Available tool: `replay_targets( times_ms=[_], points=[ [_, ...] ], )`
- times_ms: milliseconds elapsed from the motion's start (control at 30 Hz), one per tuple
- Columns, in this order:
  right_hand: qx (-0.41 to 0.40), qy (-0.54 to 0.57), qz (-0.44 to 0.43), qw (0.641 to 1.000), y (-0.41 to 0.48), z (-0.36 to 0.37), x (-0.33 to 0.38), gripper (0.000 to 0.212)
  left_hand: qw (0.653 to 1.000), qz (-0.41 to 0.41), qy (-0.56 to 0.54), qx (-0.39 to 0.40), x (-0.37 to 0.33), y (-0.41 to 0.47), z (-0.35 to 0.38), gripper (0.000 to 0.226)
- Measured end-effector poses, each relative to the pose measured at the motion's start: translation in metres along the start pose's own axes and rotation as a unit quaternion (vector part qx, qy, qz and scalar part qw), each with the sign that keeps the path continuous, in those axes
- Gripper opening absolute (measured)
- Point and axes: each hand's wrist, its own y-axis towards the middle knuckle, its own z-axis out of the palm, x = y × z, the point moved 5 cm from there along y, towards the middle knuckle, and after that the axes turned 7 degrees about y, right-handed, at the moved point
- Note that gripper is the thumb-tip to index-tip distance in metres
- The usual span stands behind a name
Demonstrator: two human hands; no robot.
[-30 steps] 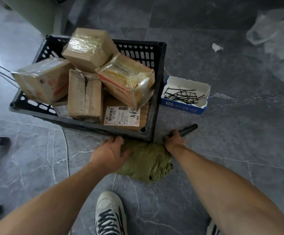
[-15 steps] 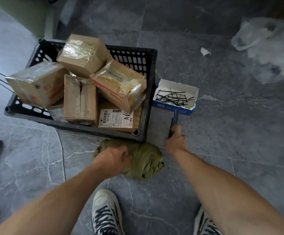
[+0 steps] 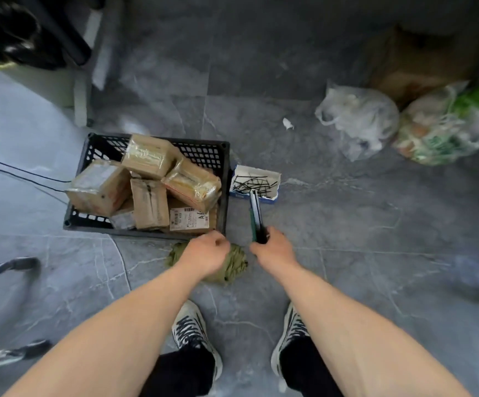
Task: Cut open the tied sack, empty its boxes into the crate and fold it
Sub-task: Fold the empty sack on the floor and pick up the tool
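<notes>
A black plastic crate (image 3: 225, 193) on the grey floor holds several taped cardboard boxes (image 3: 149, 193). In front of it lies the olive-green sack (image 3: 234, 263), folded into a small bundle. My left hand (image 3: 204, 255) hovers over or rests on the bundle with its fingers curled; I cannot tell whether it grips the cloth. My right hand (image 3: 274, 249) is closed around the handle of a dark cutting tool (image 3: 256, 216), whose tip points toward a small blue-and-white box of black cable ties (image 3: 255, 183) beside the crate.
Two filled plastic bags (image 3: 358, 120) (image 3: 444, 127) and a brown carton (image 3: 413, 58) sit at the back right. A white paper scrap (image 3: 288, 123) lies on the floor. A chrome chair base (image 3: 6, 270) is at the left, cables (image 3: 18, 174) run to the crate.
My head has risen, so everything looks smaller and farther. My right hand picked the cutting tool off the floor and swung it upright toward the cable-tie box. My left hand stayed over the sack.
</notes>
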Motion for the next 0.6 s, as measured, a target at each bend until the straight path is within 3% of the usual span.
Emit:
replay_targets(
  times_ms=[100, 267, 400, 600],
  points=[
    [-0.016, 0.004, -0.035, 0.999, -0.053, -0.026, 0.048, 0.035, 0.993, -0.005, -0.111, -0.028, -0.034, -0.039, -0.045, 0.039],
    [-0.012, 0.001, -0.071, 0.997, -0.139, -0.06, 0.128, 0.043, 0.964, 0.005, -0.264, -0.032, -0.072, -0.109, -0.102, 0.05],
    [-0.018, 0.021, -0.08, 0.996, -0.202, -0.08, 0.184, 0.041, 0.938, 0.02, -0.346, -0.027, -0.079, -0.154, -0.141, 0.028],
    [-0.032, 0.006, -0.137, 0.99, -0.284, -0.098, 0.267, 0.029, 0.919, 0.062, -0.385, -0.051, -0.099, -0.239, -0.224, 0.056]
  ],
)
